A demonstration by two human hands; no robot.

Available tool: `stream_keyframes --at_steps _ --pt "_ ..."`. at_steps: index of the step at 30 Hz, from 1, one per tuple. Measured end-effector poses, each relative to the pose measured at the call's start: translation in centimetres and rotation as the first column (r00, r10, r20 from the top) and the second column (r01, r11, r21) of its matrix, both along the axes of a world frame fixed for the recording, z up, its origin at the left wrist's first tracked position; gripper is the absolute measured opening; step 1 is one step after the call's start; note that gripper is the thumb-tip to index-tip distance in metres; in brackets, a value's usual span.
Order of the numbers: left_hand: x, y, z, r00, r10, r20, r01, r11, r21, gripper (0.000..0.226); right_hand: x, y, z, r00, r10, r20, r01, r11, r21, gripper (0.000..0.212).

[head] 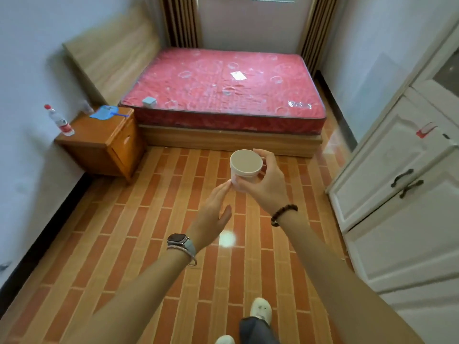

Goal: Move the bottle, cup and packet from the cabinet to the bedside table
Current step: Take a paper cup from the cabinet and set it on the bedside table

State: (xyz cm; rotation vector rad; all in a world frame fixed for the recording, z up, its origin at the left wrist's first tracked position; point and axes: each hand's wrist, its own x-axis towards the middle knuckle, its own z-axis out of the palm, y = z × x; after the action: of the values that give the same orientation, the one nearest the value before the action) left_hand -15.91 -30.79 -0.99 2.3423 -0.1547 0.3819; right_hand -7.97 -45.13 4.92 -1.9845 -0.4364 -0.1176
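My right hand point(265, 184) grips a white paper cup point(244, 167) upright, in mid-air over the floor. My left hand point(213, 212) is just below and left of it, fingers spread, with the fingertips touching the cup's lower edge. A clear plastic bottle point(59, 120) with a red cap and red label stands on the near left corner of the wooden bedside table point(99, 135), at the left by the wall. The white cabinet point(397, 184) stands on the right with its doors closed. I see no packet.
A blue fly swatter point(106, 112) lies on the far end of the bedside table. The bed with a red mattress point(223, 93) fills the far side and carries a small grey box point(149, 101) and a card. Brick-patterned floor point(149, 232) lies between me and the table.
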Motion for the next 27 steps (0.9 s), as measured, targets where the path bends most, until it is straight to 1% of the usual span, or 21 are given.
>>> stream_keyframes --at_steps 3,7,11,14,21,27 --pt "1.2 2.3 -0.2 0.996 0.090 -0.025 -0.091 0.995 -0.029 0.058 2.4 3.1 -0.5 0.995 0.095 -0.025 -0.095 0.995 0.007 0.076" --pt "3.9 5.0 0.2 0.985 0.174 -0.003 -0.174 0.985 0.019 0.059 6.6 6.6 -0.6 0.980 0.199 -0.019 -0.199 0.979 0.040 0.074" --pt "7.1 6.9 0.5 0.962 0.272 0.002 -0.272 0.962 0.009 0.060 11.0 9.7 -0.5 0.952 0.305 -0.038 -0.302 0.951 0.069 0.074" --pt "9.0 8.0 0.5 0.938 0.346 0.004 -0.346 0.938 0.032 0.061 13.7 11.4 -0.4 0.933 0.357 -0.044 -0.352 0.932 0.088 0.073" --pt "12.0 9.8 0.2 0.874 0.485 -0.019 -0.485 0.874 -0.004 0.058 18.2 15.2 -0.5 0.868 0.490 -0.074 -0.483 0.870 0.096 0.071" --pt "15.2 13.4 -0.8 0.837 0.546 -0.044 -0.546 0.838 0.005 0.056 22.2 19.8 -1.3 0.822 0.561 -0.103 -0.554 0.828 0.086 0.073"
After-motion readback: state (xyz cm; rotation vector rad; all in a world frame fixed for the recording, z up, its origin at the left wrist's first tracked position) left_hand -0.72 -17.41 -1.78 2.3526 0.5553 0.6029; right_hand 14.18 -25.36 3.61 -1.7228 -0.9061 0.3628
